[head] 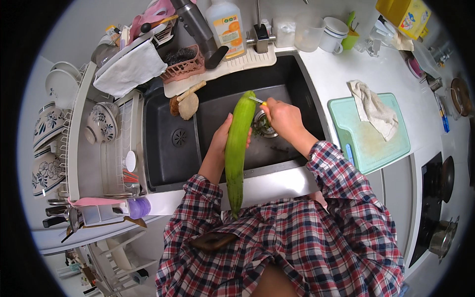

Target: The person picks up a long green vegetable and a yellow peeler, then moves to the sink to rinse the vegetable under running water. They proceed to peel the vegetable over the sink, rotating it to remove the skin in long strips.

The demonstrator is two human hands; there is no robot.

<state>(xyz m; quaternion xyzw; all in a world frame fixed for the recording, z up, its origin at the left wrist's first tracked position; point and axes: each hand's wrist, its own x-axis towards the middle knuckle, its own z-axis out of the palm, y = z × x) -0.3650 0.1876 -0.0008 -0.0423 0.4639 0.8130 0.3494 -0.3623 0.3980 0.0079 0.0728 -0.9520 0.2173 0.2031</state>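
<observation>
A long green gourd (236, 144) slants over the black double-bowl sink (219, 107), its darker narrow end pointing towards my shirt. My left hand (225, 134) is wrapped around its middle from the left, fingertips showing on the right side. In my right hand (284, 117) is a small peeler or knife (258, 100) with a yellow handle, mostly covered by the fingers. Its metal blade touches the gourd near the far end. Below, the metal drain strainer (265, 124) holds green scraps, partly hidden by my right hand.
A green cutting board (371, 148) with a cloth (373, 107) on it lies right of the sink. Left stands a dish rack (76, 148) with patterned bowls. The faucet (261, 37), an orange-labelled bottle (227, 29) and a scrubber basket (183, 65) line the back.
</observation>
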